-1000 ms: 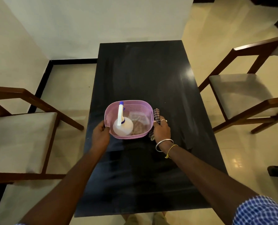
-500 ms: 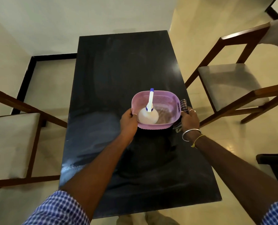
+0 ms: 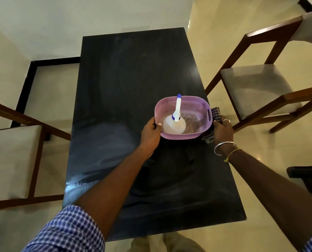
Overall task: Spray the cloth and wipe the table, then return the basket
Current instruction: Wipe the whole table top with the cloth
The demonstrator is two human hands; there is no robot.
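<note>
Black table (image 3: 133, 79) shows wipe streaks; the job looks nearly done. Left hand (image 3: 150, 133) grips the basket (image 3: 202, 113), right hand (image 3: 222, 130) clamps basket and cloth (image 3: 216, 113); returning remains.

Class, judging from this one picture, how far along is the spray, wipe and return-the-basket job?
Likely done: faint wipe streaks show on the black table, and the spray bottle sits back in the pink basket. In hand: the left hand and right hand grip the basket's ends, the checked cloth pinched under the right. Left: carrying the basket back to its place.
</note>
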